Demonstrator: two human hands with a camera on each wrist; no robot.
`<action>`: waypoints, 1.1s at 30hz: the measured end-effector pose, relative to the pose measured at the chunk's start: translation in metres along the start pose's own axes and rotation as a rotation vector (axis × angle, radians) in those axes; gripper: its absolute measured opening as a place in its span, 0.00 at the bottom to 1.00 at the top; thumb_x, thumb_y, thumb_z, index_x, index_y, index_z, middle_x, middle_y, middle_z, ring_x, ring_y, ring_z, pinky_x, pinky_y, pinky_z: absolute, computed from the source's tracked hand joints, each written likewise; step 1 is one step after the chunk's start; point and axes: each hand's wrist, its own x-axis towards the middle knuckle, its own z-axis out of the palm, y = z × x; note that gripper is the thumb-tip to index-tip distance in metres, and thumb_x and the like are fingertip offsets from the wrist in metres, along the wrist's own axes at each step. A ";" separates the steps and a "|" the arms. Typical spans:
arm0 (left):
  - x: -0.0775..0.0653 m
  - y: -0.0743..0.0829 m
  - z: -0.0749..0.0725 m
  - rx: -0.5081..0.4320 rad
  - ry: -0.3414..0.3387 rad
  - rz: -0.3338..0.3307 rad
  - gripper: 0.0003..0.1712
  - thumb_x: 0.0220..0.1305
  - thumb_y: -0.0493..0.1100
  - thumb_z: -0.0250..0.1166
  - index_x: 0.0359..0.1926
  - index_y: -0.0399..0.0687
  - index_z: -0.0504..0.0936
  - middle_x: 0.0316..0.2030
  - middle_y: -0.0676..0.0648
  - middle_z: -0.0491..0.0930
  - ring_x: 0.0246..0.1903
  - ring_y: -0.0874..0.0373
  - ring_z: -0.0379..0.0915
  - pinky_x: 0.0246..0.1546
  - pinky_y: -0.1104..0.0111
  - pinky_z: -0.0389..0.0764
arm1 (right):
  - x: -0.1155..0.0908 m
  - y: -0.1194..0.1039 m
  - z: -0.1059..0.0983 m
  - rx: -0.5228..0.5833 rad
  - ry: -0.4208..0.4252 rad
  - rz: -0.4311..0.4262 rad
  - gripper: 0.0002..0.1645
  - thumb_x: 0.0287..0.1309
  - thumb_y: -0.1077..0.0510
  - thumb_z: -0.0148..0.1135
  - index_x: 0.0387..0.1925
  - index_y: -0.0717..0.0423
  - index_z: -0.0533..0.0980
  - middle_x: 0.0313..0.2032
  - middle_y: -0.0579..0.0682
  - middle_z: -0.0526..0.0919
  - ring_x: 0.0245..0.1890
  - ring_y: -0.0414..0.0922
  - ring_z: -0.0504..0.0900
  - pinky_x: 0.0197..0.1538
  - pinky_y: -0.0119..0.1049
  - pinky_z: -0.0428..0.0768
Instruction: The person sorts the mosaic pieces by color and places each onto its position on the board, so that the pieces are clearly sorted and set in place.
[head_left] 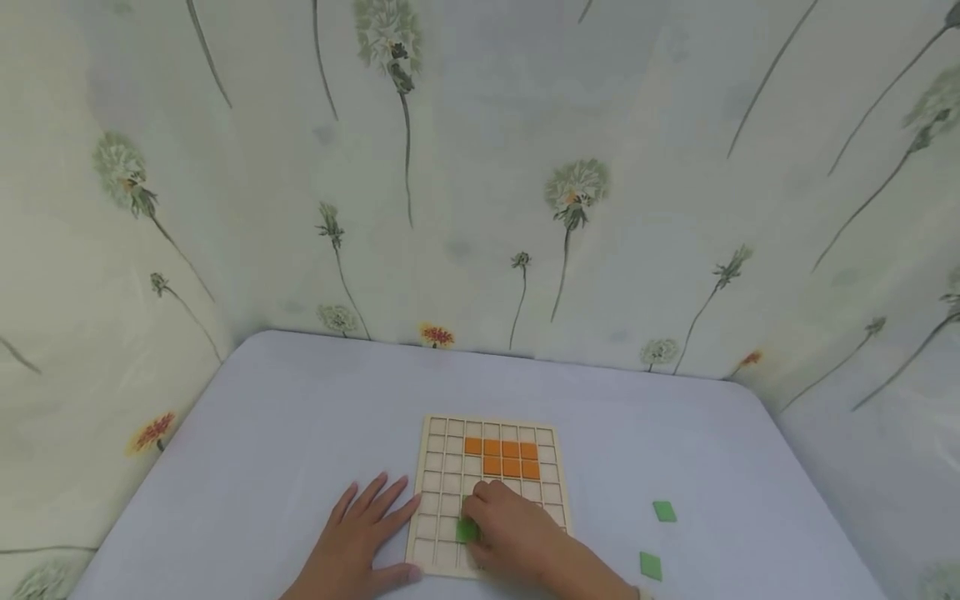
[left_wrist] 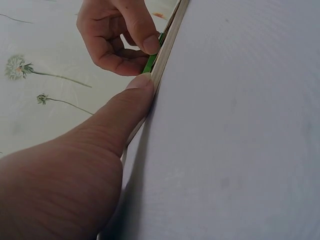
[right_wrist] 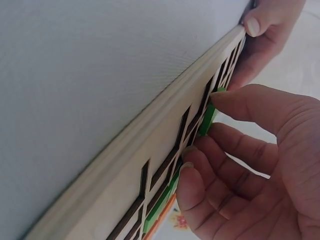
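Note:
A wooden grid board (head_left: 442, 483) lies on the table, with several orange square tiles (head_left: 511, 450) in its upper cells. My right hand (head_left: 513, 529) is over the lower part of the board and pinches a green square tile (head_left: 467, 531) between thumb and index finger, right at the grid. In the right wrist view, another green tile (right_wrist: 159, 209) sits in the grid beyond the fingertips. Spread flat on the table, my left hand (head_left: 356, 537) touches the board's left edge with its fingers. Its thumb (left_wrist: 135, 95) lies against the board's side in the left wrist view.
Two loose green tiles, one farther back (head_left: 664, 511) and one nearer (head_left: 650, 566), lie on the table to the right of the board. A pale cloth covers the table (head_left: 315, 400), and a flower-printed curtain (head_left: 480, 167) surrounds its back and sides.

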 end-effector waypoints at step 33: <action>-0.005 0.002 -0.004 -0.028 0.023 -0.023 0.53 0.58 0.81 0.60 0.79 0.64 0.68 0.81 0.54 0.57 0.81 0.48 0.43 0.78 0.42 0.40 | 0.002 0.006 -0.001 0.119 0.008 0.061 0.08 0.60 0.54 0.73 0.40 0.47 0.82 0.38 0.36 0.75 0.40 0.35 0.74 0.49 0.34 0.83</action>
